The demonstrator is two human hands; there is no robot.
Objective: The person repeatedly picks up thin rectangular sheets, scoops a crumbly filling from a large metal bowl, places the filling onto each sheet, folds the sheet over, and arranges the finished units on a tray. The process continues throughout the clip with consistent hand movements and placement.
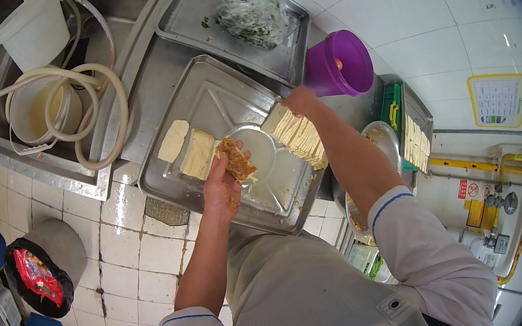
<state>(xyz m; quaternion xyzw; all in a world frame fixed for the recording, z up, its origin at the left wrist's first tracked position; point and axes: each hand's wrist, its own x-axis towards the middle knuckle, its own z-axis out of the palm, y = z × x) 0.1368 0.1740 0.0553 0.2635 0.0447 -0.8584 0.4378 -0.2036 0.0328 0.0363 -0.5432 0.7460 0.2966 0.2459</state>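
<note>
My left hand [219, 194] is closed around a clump of brown, crumbly filling [235, 159] with pale edges showing, held over a large metal tray [243, 100]. Beside it on the tray lie a pale block of tofu-like slices [197, 153] and one loose flat slice [173, 141]. Towards the tray's right side leans a long row of thin pale tofu-like slices [296, 136]. At the far end of that row, my right hand [300, 102] pinches a slice, its fingertips partly hidden.
Beyond stands another metal tray [189, 19] with a plastic bag of greens [252, 16]. A purple bucket [338, 66] is behind my right hand. Left are a sink with a white bucket [32, 35] and coiled hose [122, 117]. A metal bowl [381, 136] sits under my right arm.
</note>
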